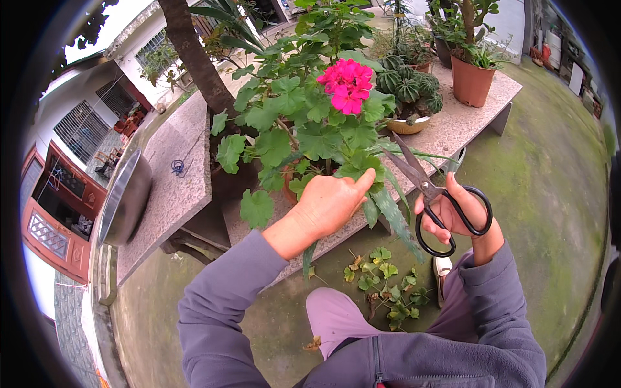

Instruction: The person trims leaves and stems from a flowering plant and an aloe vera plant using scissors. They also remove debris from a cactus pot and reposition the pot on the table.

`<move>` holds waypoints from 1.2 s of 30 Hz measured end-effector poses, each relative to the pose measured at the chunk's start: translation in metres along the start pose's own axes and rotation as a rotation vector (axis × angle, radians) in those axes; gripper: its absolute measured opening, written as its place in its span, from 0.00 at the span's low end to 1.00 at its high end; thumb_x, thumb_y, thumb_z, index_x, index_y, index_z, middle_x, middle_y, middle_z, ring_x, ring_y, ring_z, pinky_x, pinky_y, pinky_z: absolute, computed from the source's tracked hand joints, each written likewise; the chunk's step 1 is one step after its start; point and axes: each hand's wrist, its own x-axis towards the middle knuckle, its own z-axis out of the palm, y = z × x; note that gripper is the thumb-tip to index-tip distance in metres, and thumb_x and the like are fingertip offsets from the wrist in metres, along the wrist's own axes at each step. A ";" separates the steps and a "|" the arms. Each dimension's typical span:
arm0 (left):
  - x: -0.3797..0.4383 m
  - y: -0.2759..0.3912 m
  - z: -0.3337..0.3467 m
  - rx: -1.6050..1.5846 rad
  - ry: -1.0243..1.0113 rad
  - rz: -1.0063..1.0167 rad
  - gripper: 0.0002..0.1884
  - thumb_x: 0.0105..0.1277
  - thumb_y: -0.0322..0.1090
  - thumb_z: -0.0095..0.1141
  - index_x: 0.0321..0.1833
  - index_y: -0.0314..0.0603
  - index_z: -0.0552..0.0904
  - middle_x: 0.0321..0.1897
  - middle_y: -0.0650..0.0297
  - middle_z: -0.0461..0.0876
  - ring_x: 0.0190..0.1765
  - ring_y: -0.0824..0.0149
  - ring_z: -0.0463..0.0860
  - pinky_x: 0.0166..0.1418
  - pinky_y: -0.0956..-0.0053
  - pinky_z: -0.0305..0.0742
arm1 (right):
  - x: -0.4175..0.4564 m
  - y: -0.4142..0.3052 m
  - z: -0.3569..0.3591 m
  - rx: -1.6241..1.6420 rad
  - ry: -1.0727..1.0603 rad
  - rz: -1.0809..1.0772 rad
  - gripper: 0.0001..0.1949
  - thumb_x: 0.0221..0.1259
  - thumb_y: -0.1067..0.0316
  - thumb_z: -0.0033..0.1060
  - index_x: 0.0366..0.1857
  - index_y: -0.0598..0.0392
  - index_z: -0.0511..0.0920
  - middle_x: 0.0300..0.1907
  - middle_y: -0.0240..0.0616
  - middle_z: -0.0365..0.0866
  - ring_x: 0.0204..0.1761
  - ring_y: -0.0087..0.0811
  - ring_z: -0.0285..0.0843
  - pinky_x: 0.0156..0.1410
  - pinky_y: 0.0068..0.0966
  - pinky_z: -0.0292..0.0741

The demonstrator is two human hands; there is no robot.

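My right hand (458, 213) holds black-handled scissors (426, 186), with two fingers and the thumb about the loops. The blades are parted and point up and left, near the edge of the plant. My left hand (335, 199) is at the low front leaves of a potted geranium (310, 131), its index finger stretched out over a green leaf (361, 165). The other fingers are curled out of sight, so whether they pinch anything is hidden. A bright pink flower head (347, 87) rises above the leaves. Long, spotted aloe leaves (390, 208) hang below the hand.
The plants stand on a speckled stone bench (499, 89), beside a cactus bowl (410, 125) and a terracotta pot (470, 80). Cut leaves (388, 281) lie on the mossy ground (543, 184). A metal basin (128, 199) leans at another slab (179, 194); a tree trunk (196, 53) stands behind.
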 end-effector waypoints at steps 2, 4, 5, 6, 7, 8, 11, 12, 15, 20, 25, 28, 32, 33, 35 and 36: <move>0.011 -0.003 0.015 0.118 -0.063 0.036 0.28 0.66 0.39 0.62 0.69 0.44 0.74 0.27 0.57 0.86 0.28 0.54 0.87 0.30 0.60 0.81 | 0.001 -0.001 0.003 -0.031 -0.040 0.029 0.42 0.78 0.27 0.27 0.56 0.64 0.76 0.33 0.45 0.83 0.23 0.29 0.78 0.26 0.28 0.78; 0.017 -0.005 0.032 0.151 -0.046 0.076 0.29 0.62 0.36 0.61 0.68 0.43 0.75 0.24 0.57 0.84 0.25 0.55 0.87 0.29 0.59 0.81 | 0.008 -0.005 0.009 0.007 -0.035 0.075 0.42 0.77 0.27 0.28 0.56 0.65 0.75 0.33 0.45 0.83 0.22 0.30 0.78 0.26 0.28 0.79; 0.020 -0.008 0.041 0.136 0.028 0.100 0.27 0.60 0.35 0.61 0.65 0.40 0.76 0.23 0.58 0.84 0.25 0.55 0.87 0.29 0.60 0.81 | 0.012 -0.008 0.014 0.024 -0.032 0.099 0.42 0.77 0.27 0.28 0.56 0.65 0.75 0.33 0.45 0.83 0.22 0.30 0.78 0.27 0.28 0.80; 0.019 -0.014 0.051 0.124 0.095 0.113 0.26 0.59 0.34 0.60 0.62 0.38 0.78 0.23 0.59 0.84 0.25 0.55 0.87 0.28 0.60 0.81 | 0.021 -0.010 0.019 0.054 -0.038 0.141 0.42 0.77 0.27 0.30 0.56 0.65 0.75 0.33 0.45 0.83 0.23 0.31 0.79 0.27 0.28 0.80; 0.022 -0.017 0.056 0.109 0.174 0.133 0.24 0.57 0.33 0.60 0.59 0.36 0.79 0.22 0.59 0.83 0.25 0.55 0.87 0.28 0.60 0.82 | 0.026 -0.016 0.025 0.075 -0.031 0.180 0.41 0.76 0.26 0.31 0.56 0.65 0.75 0.33 0.45 0.83 0.23 0.32 0.79 0.27 0.29 0.81; 0.024 -0.020 0.060 0.176 0.151 0.165 0.14 0.59 0.34 0.59 0.45 0.34 0.80 0.22 0.60 0.83 0.25 0.57 0.87 0.26 0.63 0.81 | 0.031 -0.022 0.032 0.096 -0.026 0.219 0.41 0.76 0.26 0.32 0.55 0.64 0.75 0.33 0.44 0.82 0.24 0.33 0.80 0.28 0.29 0.81; 0.011 -0.013 0.066 0.194 0.243 0.147 0.09 0.60 0.35 0.58 0.37 0.37 0.79 0.24 0.61 0.83 0.24 0.59 0.87 0.24 0.65 0.80 | 0.052 -0.041 0.038 0.112 -0.021 0.345 0.40 0.75 0.27 0.37 0.58 0.63 0.73 0.37 0.44 0.82 0.30 0.35 0.83 0.32 0.31 0.82; 0.006 -0.012 0.065 0.192 0.216 0.130 0.08 0.62 0.35 0.57 0.38 0.39 0.79 0.26 0.62 0.83 0.24 0.61 0.87 0.24 0.66 0.81 | 0.061 -0.045 0.041 0.078 -0.006 0.374 0.40 0.76 0.27 0.37 0.58 0.63 0.73 0.38 0.44 0.82 0.32 0.36 0.83 0.34 0.31 0.82; -0.001 -0.010 0.062 0.180 0.298 0.123 0.10 0.62 0.35 0.57 0.42 0.39 0.80 0.27 0.62 0.83 0.24 0.60 0.87 0.24 0.66 0.81 | 0.089 -0.050 0.044 0.044 0.034 0.455 0.38 0.78 0.30 0.35 0.59 0.63 0.72 0.39 0.44 0.82 0.38 0.39 0.84 0.40 0.34 0.82; -0.011 -0.013 0.063 0.108 0.204 0.041 0.13 0.62 0.36 0.58 0.48 0.41 0.79 0.27 0.63 0.82 0.25 0.59 0.87 0.25 0.65 0.82 | 0.113 -0.047 0.042 0.073 -0.076 0.531 0.37 0.78 0.30 0.34 0.57 0.63 0.73 0.38 0.43 0.82 0.36 0.38 0.83 0.41 0.34 0.82; -0.032 -0.011 0.069 0.060 0.219 0.034 0.07 0.62 0.34 0.58 0.41 0.42 0.77 0.28 0.62 0.82 0.26 0.58 0.88 0.26 0.63 0.82 | 0.078 -0.047 0.081 -0.097 -0.052 0.576 0.38 0.78 0.30 0.34 0.61 0.64 0.71 0.38 0.45 0.83 0.34 0.39 0.85 0.37 0.34 0.84; -0.033 -0.013 0.071 0.038 0.236 0.033 0.07 0.62 0.33 0.57 0.41 0.42 0.77 0.31 0.61 0.82 0.28 0.59 0.88 0.26 0.64 0.82 | 0.075 -0.044 0.088 -0.076 0.030 0.568 0.38 0.78 0.31 0.35 0.61 0.64 0.71 0.38 0.46 0.84 0.34 0.40 0.86 0.37 0.35 0.84; -0.034 -0.013 0.070 0.031 0.249 0.029 0.09 0.62 0.32 0.56 0.45 0.40 0.80 0.33 0.61 0.82 0.28 0.60 0.88 0.27 0.65 0.82 | 0.105 -0.047 0.081 -0.098 0.193 0.536 0.37 0.79 0.32 0.34 0.57 0.64 0.73 0.37 0.44 0.83 0.31 0.38 0.83 0.35 0.34 0.82; -0.034 -0.013 0.070 0.032 0.263 0.032 0.10 0.62 0.32 0.56 0.46 0.40 0.80 0.33 0.61 0.82 0.28 0.60 0.88 0.27 0.65 0.82 | 0.113 -0.048 0.082 -0.090 0.261 0.547 0.37 0.79 0.32 0.33 0.56 0.64 0.75 0.35 0.42 0.83 0.27 0.35 0.80 0.32 0.32 0.80; -0.032 -0.011 0.070 0.034 0.292 0.035 0.12 0.62 0.31 0.56 0.47 0.38 0.81 0.32 0.61 0.81 0.27 0.61 0.87 0.26 0.66 0.81 | 0.122 -0.048 0.067 -0.113 0.153 0.540 0.37 0.78 0.31 0.35 0.56 0.64 0.72 0.37 0.40 0.81 0.32 0.31 0.77 0.37 0.30 0.77; -0.033 -0.010 0.071 0.033 0.300 0.035 0.11 0.62 0.31 0.56 0.47 0.38 0.80 0.31 0.61 0.81 0.27 0.61 0.87 0.26 0.66 0.81 | 0.128 -0.047 0.065 -0.119 0.157 0.549 0.37 0.78 0.31 0.35 0.57 0.64 0.71 0.36 0.40 0.81 0.31 0.30 0.76 0.36 0.30 0.76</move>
